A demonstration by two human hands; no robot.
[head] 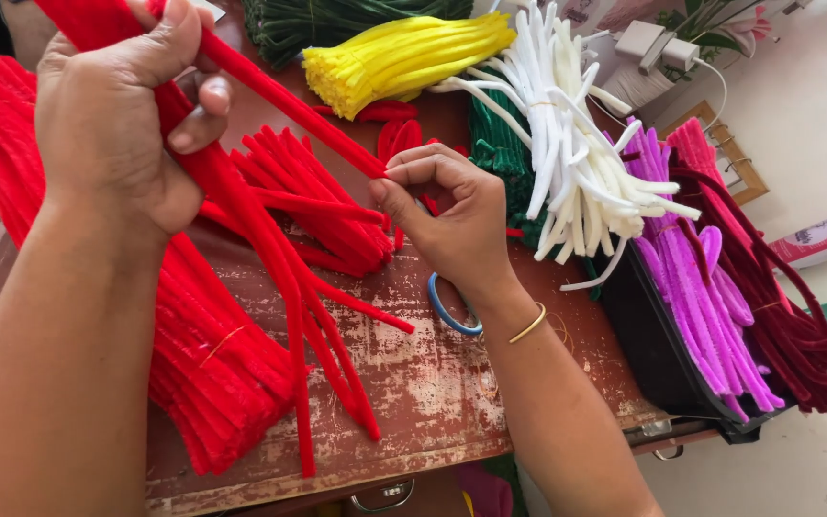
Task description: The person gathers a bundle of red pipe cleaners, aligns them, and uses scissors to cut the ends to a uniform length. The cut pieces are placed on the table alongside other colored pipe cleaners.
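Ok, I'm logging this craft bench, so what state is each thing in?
Left hand: closed around several red fuzzy craft stems.
Right hand: fingers pinching one stem's end.
Large red stem bundle: tied, lying on the worn wooden table.
White stems: bundled, ends splayed.
Blue-handled scissors: flat, mostly hidden.

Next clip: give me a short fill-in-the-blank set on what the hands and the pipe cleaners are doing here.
1. The left hand grips a bunch of ____ pipe cleaners.
2. The right hand pinches the ____ of one red stem.
3. The right wrist wears a ____ bangle.
4. Between the yellow bundle and the purple bundle lies a ____ bundle.

Missing words: red; end; gold; white
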